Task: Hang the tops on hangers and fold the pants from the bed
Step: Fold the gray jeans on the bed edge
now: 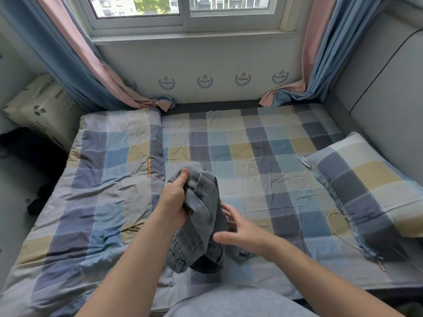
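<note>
Pants (201, 216) bunched in left hand (174, 200), fingers clenched on them; right hand (242, 229) fingers spread, holding nothing. I expect a twisted fold unless the legs get shaken out.

Only one view here, a wide-angle one from the person's head. It looks forward and down from the near edge of the blue, grey and yellow checked bed sheet (263, 143) across to the white-framed window (185, 21) on the far wall. The left hand (174, 197) and right hand (240, 227) sit close beneath it, mid-frame.
</note>
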The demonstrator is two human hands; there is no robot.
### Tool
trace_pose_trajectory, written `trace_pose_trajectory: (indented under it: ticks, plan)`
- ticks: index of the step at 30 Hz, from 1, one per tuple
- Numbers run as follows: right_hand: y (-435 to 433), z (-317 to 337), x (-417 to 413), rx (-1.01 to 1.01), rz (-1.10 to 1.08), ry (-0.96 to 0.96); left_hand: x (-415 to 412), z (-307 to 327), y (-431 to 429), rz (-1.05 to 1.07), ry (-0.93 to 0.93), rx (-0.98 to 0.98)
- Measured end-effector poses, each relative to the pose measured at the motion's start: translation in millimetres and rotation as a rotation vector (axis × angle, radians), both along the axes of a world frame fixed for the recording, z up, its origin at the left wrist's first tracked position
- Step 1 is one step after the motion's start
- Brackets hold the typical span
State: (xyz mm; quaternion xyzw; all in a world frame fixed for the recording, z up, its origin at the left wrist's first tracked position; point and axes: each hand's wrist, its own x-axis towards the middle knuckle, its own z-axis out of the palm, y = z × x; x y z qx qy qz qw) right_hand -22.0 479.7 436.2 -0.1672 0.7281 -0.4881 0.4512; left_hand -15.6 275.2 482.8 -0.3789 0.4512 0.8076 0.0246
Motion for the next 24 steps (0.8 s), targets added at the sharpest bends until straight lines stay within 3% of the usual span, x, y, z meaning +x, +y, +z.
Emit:
trace_pose_trajectory:
  ticks: [4,8,14,18,24]
  plan:
    - [-20.3,-6.1,15.7,0.03,-0.032,0.151,-5.0,9.5,0.0,0.122,0.038,0.058]
    - [-33.9,-3.3,15.0,0.047,-0.263,0.244,-4.5,11.1,10.0,0.103,0.033,0.097]
    - [-14.6,6.0,-15.3,0.174,-0.327,0.425,1.8,10.4,-3.1,0.033,0.118,0.104]
    - [-13.6,32.4,-45.7,0.017,-0.451,0.323,3.5,7.8,-0.1,-0.174,0.153,-0.052]
    - [-34.6,67.6,-71.6,-0.211,-0.787,-0.113,31.5,-15.3,16.5,-0.502,0.184,-0.292]
